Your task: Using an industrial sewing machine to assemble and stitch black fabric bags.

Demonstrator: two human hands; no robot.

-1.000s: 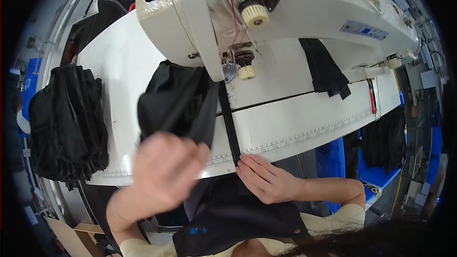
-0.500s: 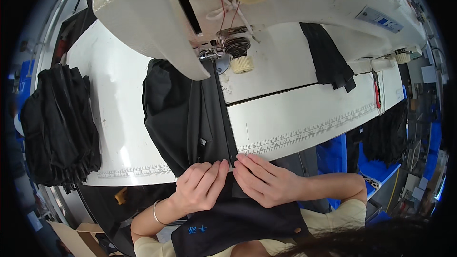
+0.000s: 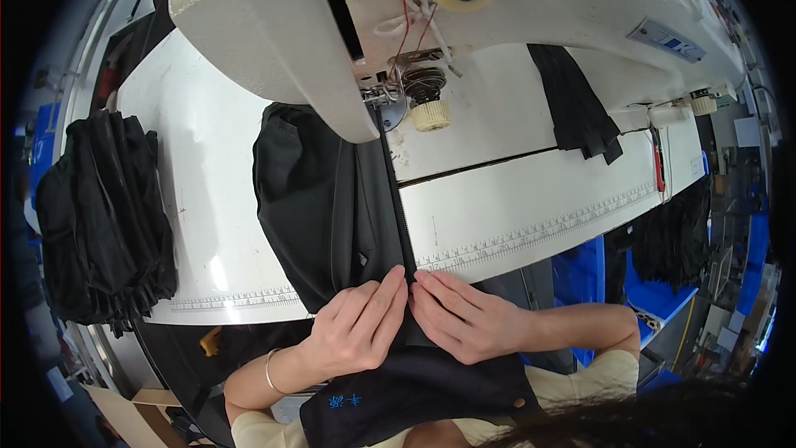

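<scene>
A black fabric piece (image 3: 307, 199) lies on the white sewing table, its far end under the head of a sewing machine (image 3: 257, 41). Along its right side runs a black zipper (image 3: 401, 214), reaching from the presser foot (image 3: 380, 98) down to the table's near edge. My left hand (image 3: 356, 325) is closed in a pinch on the fabric beside the zipper's near end. Just right of it, my right hand (image 3: 466, 322) pinches the zipper at that same edge, fingertips almost touching the left ones. A small white tag (image 3: 362, 260) shows on the fabric above my left fingers.
A stack of black fabric pieces (image 3: 104, 216) sits at the table's left end. Black strips (image 3: 576, 108) lie under the machine arm at the right. A printed ruler (image 3: 547, 228) follows the near edge. Blue bins (image 3: 580, 274) with black pieces stand below at the right.
My left fingertips have shifted slightly up and right along the fabric, and its folds lie a little differently. The machine sits slightly farther right in the picture. Both hands keep their pinch.
</scene>
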